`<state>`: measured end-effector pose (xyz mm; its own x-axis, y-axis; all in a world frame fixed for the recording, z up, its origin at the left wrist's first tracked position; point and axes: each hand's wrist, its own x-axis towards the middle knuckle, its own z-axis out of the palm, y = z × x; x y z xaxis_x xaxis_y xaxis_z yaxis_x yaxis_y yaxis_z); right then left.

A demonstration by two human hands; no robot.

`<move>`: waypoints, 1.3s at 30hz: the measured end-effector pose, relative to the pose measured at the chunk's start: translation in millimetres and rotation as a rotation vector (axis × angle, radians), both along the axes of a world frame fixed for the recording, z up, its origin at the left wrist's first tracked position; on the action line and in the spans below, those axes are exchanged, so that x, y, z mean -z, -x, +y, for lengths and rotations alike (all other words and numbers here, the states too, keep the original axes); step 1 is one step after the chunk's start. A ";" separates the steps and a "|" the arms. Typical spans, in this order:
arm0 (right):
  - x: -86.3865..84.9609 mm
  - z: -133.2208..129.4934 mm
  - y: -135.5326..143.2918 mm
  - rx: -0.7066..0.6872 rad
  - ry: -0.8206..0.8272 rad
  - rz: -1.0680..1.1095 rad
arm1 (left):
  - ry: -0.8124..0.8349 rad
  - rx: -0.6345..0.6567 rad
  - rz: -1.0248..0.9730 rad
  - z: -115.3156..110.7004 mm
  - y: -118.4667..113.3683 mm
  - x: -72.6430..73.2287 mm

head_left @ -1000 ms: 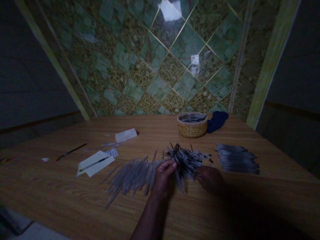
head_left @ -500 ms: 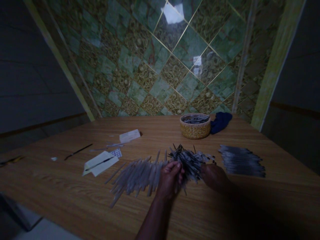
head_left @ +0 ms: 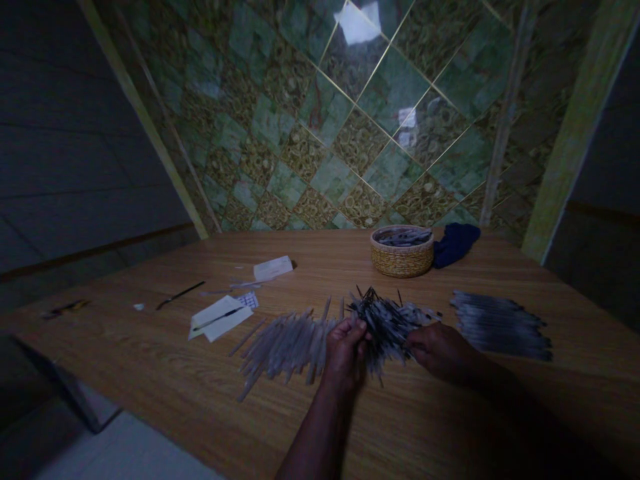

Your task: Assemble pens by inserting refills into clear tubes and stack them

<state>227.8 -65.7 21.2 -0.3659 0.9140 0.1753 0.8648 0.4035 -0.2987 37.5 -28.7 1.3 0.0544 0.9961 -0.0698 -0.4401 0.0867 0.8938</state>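
A spread of pale, thin sticks [head_left: 285,343] lies on the table, left of a messy heap of dark and grey pen-like sticks [head_left: 385,320]. My left hand [head_left: 346,350] is at the left edge of that heap, its fingers pinched together; what they hold is too small to make out. At the heap's right side my right hand [head_left: 437,350] has its fingers closed, and anything in them is hidden. Further right, dark-ended sticks [head_left: 500,325] lie side by side in a flat row.
A woven basket [head_left: 402,257] full of sticks stands at the back, beside a dark blue cloth [head_left: 456,244]. White papers [head_left: 220,320], a small white packet [head_left: 273,268] and a dark thin tool [head_left: 180,295] lie left on the table [head_left: 210,393].
The view has shifted left, so the things on the table appear further right. My right hand has turned slightly, and its closed fingers show more clearly beside the heap.
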 end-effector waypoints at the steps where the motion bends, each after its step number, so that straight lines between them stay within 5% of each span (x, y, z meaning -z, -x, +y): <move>1: -0.5 0.1 -0.3 -0.010 -0.002 0.032 | 0.004 -0.003 -0.010 -0.2 0.6 -0.4; 5: -3.1 1.6 -1.7 0.036 0.008 0.325 | 0.007 0.007 -0.001 1.3 5.1 -1.3; 10: -3.0 5.3 2.0 0.237 0.123 1.030 | 0.014 0.042 -0.024 3.5 9.0 -0.4; 15: -2.7 4.7 10.5 0.218 0.193 1.569 | 0.013 0.124 -0.038 -0.4 4.6 -0.9; 23: -3.1 1.4 27.5 0.167 0.216 1.549 | -0.017 0.259 0.055 -9.8 -7.1 4.5; 39: -27.5 -6.6 13.1 0.224 -0.090 1.460 | -0.271 0.398 0.239 -15.5 -8.7 7.2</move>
